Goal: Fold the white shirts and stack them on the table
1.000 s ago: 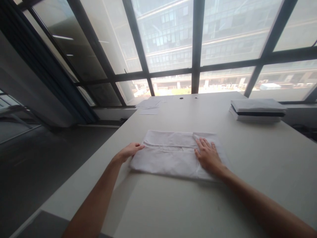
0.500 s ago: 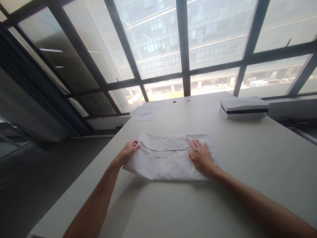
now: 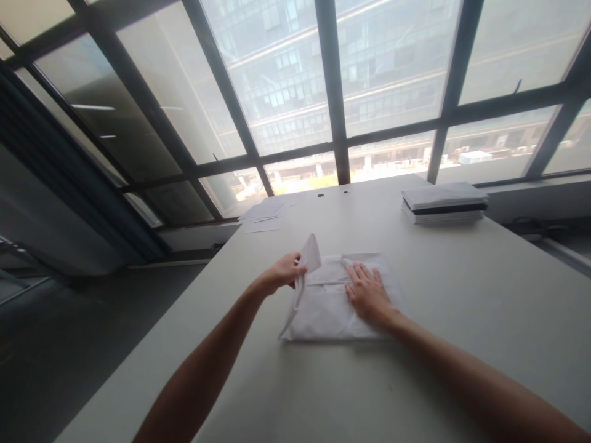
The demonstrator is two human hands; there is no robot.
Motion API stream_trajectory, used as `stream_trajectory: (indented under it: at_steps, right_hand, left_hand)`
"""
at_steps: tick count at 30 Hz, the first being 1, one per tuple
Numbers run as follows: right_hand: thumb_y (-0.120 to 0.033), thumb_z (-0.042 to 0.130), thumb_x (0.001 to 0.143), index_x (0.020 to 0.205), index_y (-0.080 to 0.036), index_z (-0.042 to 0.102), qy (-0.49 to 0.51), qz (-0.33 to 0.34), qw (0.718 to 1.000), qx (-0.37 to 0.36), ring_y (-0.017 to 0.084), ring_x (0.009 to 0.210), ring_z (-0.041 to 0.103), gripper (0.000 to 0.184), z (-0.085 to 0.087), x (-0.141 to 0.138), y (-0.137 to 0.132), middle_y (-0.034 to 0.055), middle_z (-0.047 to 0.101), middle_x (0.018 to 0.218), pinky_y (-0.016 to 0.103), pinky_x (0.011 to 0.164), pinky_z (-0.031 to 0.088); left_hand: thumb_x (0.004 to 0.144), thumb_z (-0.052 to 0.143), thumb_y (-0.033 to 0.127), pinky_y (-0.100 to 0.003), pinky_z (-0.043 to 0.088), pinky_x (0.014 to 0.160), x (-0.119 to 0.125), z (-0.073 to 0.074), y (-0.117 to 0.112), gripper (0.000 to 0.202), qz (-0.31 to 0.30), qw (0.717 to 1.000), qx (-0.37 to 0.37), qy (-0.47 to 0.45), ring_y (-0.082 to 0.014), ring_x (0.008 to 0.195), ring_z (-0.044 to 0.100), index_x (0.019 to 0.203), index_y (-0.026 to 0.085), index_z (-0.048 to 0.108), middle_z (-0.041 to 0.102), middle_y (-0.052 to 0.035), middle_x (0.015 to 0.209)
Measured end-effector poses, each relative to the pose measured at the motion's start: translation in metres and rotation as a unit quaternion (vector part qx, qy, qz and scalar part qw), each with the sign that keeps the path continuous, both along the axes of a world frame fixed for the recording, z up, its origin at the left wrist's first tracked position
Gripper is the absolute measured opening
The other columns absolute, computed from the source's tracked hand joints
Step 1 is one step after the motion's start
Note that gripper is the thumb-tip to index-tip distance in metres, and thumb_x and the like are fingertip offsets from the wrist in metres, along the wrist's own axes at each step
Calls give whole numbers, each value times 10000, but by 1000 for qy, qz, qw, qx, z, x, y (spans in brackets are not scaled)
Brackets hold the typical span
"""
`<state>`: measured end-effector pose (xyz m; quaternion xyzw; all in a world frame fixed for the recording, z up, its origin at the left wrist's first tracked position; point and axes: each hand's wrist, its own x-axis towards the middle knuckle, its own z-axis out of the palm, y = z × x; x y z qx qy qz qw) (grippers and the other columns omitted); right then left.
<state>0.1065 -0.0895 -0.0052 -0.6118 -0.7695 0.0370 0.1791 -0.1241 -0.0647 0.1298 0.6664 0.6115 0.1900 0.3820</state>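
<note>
A white cloth, folded into a rough rectangle, lies on the white table. Its kind of garment or linen cannot be made out. My left hand is closed around the cloth's left end, which stands raised off the table and tilts over toward the middle. Spread flat on the right part of the cloth is my right hand, fingers apart, pressing it down. A fold line runs across the cloth between the two hands.
Toward the back right of the table sits a stack of folded white cloths with a dark layer in it. Several white paper sheets lie at the far left edge. Windows with dark frames rise behind the table.
My left hand has moved right and slightly up, lifting the cloth's left end and bringing it over toward the middle. My right hand stays flat on the cloth. The view has shifted slightly.
</note>
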Motion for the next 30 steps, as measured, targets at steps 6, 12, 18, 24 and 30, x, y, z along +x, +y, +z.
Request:
stream_trajectory:
  at_steps: [6, 12, 18, 24, 30]
  right_hand:
    - [-365, 378, 979, 1553, -141, 365, -1, -2, 1000, -12, 287, 1506, 235, 616, 2, -1, -1, 142, 313, 1625, 537, 1214, 85]
    - [-360, 380, 977, 1550, -140, 370, 1, -2, 1000, -8, 289, 1501, 241, 614, 3, -1, 0, 145, 327, 1619, 540, 1212, 79]
    - [-362, 366, 987, 1550, -139, 369, 2, -2, 1000, -9, 287, 1502, 243, 606, 3, -1, -1, 146, 321, 1621, 532, 1212, 83]
    - [-370, 364, 992, 1551, -140, 364, -1, 2, 1000, -7, 285, 1506, 231, 604, 4, -1, -1, 142, 316, 1624, 534, 1213, 76]
    - [-378, 360, 999, 1556, -160, 355, -3, -1, 1000, -19, 279, 1514, 216, 599, 3, 0, 0, 136, 301, 1632, 530, 1214, 67]
  left_hand:
    - [872, 665, 434, -223, 479, 431, 52, -75, -6, 347, -45, 997, -40, 43, -150, 483, 624, 1057, 168, 538, 623, 15, 682]
    - [989, 453, 298, -334, 569, 842, 28, -69, 24, 262, -40, 968, 218, 118, -205, 891, 729, 1074, 169, 664, 742, -94, 1008]
    - [1030, 386, 490, -604, 195, 1196, 20, -107, 35, 565, -142, 917, 251, 275, -320, 1522, 213, 1543, 251, 377, 278, -104, 1644]
    - [1030, 237, 607, -620, 132, 1201, 20, -123, 28, 615, -182, 900, 240, 314, -311, 1546, 95, 1591, 355, 246, 142, -46, 1684]
    - [1021, 245, 627, -630, 122, 1197, 19, -121, 30, 631, -197, 898, 233, 316, -317, 1547, 80, 1590, 355, 249, 126, -58, 1687]
